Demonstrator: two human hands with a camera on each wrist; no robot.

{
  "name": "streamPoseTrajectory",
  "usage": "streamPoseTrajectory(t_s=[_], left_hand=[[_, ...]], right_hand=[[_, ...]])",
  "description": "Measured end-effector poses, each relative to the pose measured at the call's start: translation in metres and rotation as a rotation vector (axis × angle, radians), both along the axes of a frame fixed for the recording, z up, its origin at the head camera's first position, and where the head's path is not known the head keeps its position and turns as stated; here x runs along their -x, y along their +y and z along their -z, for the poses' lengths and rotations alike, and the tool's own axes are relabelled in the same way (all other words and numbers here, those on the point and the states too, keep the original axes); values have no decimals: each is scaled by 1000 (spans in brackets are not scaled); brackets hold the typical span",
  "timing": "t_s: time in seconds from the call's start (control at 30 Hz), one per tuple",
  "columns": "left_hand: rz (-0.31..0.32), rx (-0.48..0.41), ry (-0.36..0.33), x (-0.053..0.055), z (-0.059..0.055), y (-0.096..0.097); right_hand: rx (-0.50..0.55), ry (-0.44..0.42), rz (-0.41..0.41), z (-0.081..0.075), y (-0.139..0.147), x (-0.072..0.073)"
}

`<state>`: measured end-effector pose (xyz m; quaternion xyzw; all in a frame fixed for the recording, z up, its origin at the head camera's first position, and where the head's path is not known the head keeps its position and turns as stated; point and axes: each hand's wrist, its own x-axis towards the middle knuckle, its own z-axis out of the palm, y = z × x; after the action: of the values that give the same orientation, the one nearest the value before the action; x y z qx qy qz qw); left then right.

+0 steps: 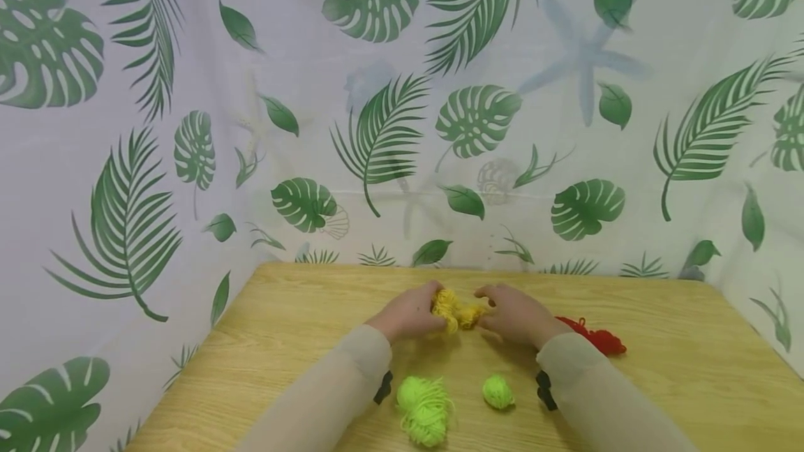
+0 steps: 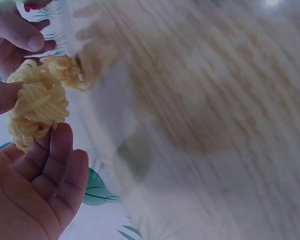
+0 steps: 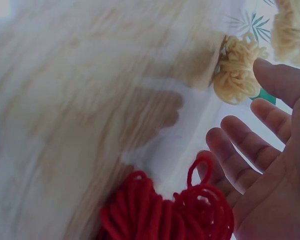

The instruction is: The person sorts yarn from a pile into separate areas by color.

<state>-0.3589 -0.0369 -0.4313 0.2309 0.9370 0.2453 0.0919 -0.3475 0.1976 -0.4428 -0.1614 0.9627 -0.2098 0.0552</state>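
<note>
My left hand [image 1: 411, 312] pinches a bundle of yellow yarn [image 1: 445, 308] between thumb and fingers; the left wrist view shows its looped strands [image 2: 40, 107] closely. Just right of it lies a smaller clump of yellow yarn [image 1: 470, 315]. My right hand [image 1: 518, 314] is beside that clump, its fingers spread and slightly bent, gripping nothing. In the right wrist view the thumb's tip is close to the small yellow clump [image 3: 236, 70]; whether they touch I cannot tell. A red yarn bundle [image 1: 599, 339] lies right of the right hand, partly hidden by the forearm.
Nearer the front, between the forearms, sit a large bright green yarn bundle [image 1: 425, 411] and a smaller green yarn ball [image 1: 498, 392]. The wooden table [image 1: 301, 305] ends at a leaf-printed white curtain [image 1: 389, 243] behind and at the sides.
</note>
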Motion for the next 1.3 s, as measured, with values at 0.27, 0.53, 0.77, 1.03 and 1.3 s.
streamPoseTrajectory(t_s=[0.27,0.53,0.77,1.03,1.3], left_hand=[[-65,35,-26,13,12,5],[-119,70,-36,17,23,12],[-122,88,-23,18,26,15],[-140,56,-39,12,23,13],[-112,25,-16,7,17,8]], right_hand=[[-24,25,-1,3,4,-3],[-4,18,17,5,5,-8],[-6,15,19,4,6,-11],[-1,25,13,5,8,-12],[10,27,14,3,11,-13]])
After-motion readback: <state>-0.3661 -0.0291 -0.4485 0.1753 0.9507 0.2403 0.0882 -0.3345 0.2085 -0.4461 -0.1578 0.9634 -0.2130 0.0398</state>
